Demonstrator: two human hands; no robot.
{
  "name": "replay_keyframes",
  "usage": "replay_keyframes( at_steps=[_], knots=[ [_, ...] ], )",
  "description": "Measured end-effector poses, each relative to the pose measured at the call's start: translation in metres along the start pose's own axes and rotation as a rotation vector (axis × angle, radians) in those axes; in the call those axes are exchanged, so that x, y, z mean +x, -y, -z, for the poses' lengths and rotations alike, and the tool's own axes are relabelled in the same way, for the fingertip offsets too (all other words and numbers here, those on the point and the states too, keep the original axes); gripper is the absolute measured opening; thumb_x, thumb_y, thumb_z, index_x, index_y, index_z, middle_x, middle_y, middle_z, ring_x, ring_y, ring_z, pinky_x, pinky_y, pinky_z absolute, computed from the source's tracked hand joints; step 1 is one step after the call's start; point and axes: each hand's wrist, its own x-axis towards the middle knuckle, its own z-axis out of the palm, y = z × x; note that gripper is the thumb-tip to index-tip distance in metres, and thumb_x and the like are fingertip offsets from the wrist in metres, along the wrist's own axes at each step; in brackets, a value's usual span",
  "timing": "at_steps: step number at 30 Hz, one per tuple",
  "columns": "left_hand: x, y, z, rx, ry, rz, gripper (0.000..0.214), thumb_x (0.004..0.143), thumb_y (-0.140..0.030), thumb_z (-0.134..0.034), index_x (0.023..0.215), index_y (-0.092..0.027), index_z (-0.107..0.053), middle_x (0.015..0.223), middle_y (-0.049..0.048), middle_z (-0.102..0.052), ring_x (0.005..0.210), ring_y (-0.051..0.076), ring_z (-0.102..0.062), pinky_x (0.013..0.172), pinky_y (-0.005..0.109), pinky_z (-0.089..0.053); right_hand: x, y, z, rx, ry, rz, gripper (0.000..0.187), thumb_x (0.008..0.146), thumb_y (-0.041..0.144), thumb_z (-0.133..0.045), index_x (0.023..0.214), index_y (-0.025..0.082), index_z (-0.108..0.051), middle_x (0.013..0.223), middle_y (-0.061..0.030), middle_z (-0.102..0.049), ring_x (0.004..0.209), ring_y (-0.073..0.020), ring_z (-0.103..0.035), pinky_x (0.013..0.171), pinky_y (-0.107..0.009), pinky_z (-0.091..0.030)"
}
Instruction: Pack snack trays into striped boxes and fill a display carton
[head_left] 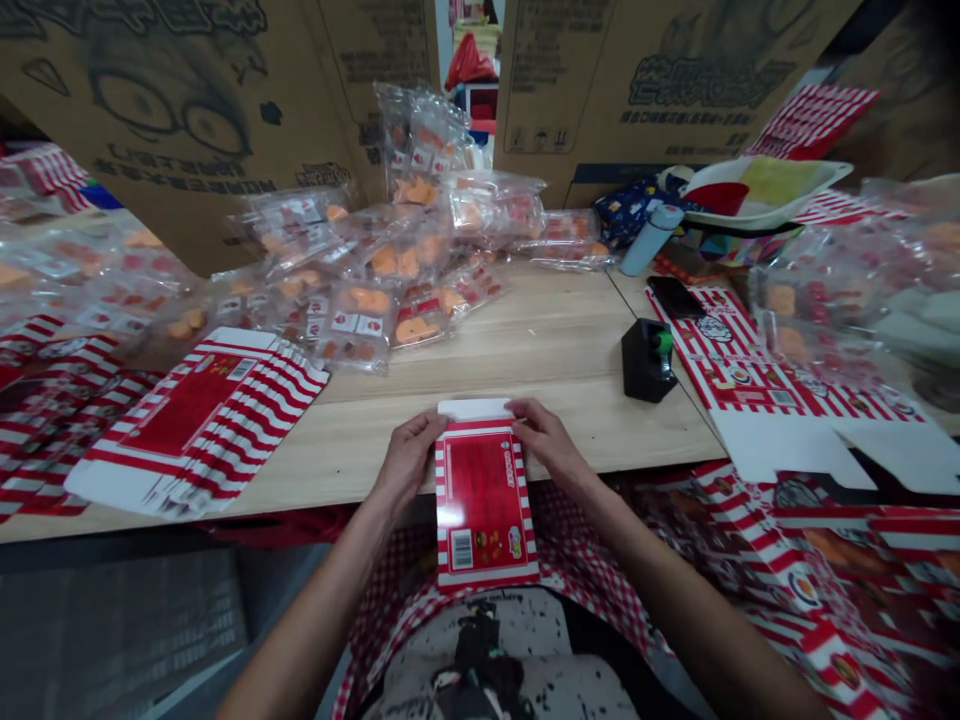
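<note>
A red-and-white striped carton (480,500) with a barcode and a red printed panel lies over the table's front edge, its white end flap toward the table. My left hand (411,450) grips its upper left corner with thumb and fingers. On the opposite corner, my right hand (546,435) pinches the edge beside the flap. To the left, a fanned stack of flat striped cartons (202,415) rests on the table. Beyond it are clear plastic packets (356,320) with orange and red pieces inside.
A black tape dispenser (646,362) stands right of the hands. Behind it are a phone (675,297), a light blue bottle (651,240) and a white tray (765,205). Unfolded cartons (739,360) cover the right side. Large cardboard boxes (300,110) wall off the back.
</note>
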Motion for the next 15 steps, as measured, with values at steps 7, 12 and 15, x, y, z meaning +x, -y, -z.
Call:
replay_keyframes(
  at_steps=[7, 12, 15],
  knots=[
    [0.01, -0.008, -0.002, -0.036, -0.021, 0.077, 0.045, 0.056, -0.02, -0.087, 0.097, -0.016, -0.068, 0.081, 0.0016, -0.074, 0.068, 0.014, -0.067, 0.067, 0.025, -0.053, 0.008, 0.002, 0.012, -0.004, 0.079, -0.065, 0.019, 0.072, 0.035, -0.064, 0.08, 0.017, -0.066, 0.069, -0.0005, -0.063, 0.062, -0.0146, -0.053, 0.059, -0.027, -0.041],
    [0.013, -0.022, -0.006, -0.015, 0.133, 0.255, 0.033, 0.059, -0.014, -0.077, 0.092, -0.01, -0.073, 0.082, 0.0089, -0.076, 0.066, 0.018, -0.069, 0.065, 0.029, -0.057, 0.021, 0.01, 0.021, 0.007, 0.197, -0.057, 0.019, 0.068, 0.034, -0.07, 0.074, 0.016, -0.065, 0.069, -0.0004, -0.063, 0.065, -0.0137, -0.054, 0.062, -0.026, -0.042],
    [0.016, -0.031, -0.009, -0.004, 0.213, 0.308, 0.038, 0.058, -0.011, -0.074, 0.096, -0.01, -0.076, 0.086, 0.0116, -0.077, 0.07, 0.021, -0.071, 0.069, 0.032, -0.058, 0.028, 0.014, 0.023, 0.019, 0.223, -0.061, 0.033, 0.068, 0.029, -0.068, 0.099, 0.018, -0.068, 0.069, 0.0032, -0.062, 0.061, -0.013, -0.054, 0.06, -0.026, -0.043]
  ],
)
